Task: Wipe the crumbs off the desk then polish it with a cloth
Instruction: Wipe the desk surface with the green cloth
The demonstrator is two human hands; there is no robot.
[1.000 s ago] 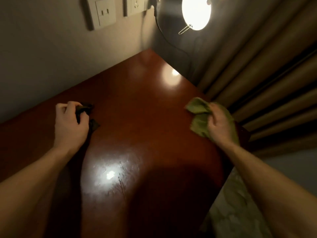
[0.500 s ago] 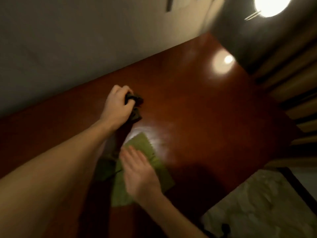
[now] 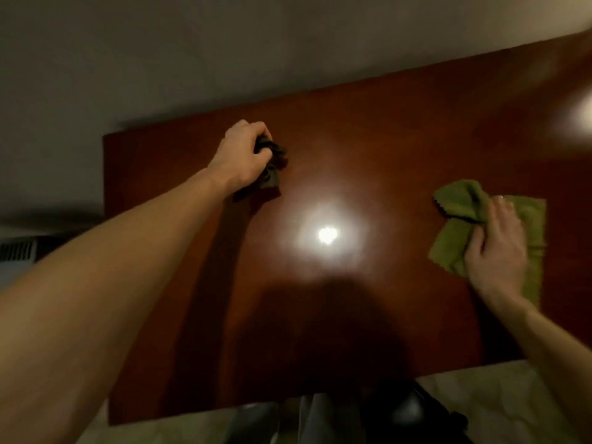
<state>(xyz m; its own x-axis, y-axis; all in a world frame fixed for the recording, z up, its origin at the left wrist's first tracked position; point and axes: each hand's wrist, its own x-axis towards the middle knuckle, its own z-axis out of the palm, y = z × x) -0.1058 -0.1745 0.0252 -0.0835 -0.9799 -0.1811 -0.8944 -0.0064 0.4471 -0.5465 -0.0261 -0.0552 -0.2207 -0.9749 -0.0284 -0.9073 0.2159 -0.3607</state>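
A glossy dark red wooden desk point(image 3: 368, 139) fills the middle of the head view. My left hand point(image 3: 245, 155) rests on its far left part, fingers closed around a bunched dark cloth point(image 3: 272, 163) that touches the surface. My right hand point(image 3: 496, 251) lies palm down on a green cloth point(image 3: 461, 200) at the right side of the desk, pinching a fold of it while the rest spreads flat beneath. A bright lamp reflection sits between the two hands. I can make out no crumbs in this dim, blurred frame.
A plain pale wall point(image 3: 224, 43) runs along the desk's far edge. Below the near edge lie a pale marbled floor point(image 3: 480, 398) and a dark object point(image 3: 407, 408) by my feet. A vented unit point(image 3: 16, 251) shows at the far left.
My right hand has swept the green cloth from beside my left hand across to the right side of the desk. My left hand still grips the dark cloth. The view has swung left.
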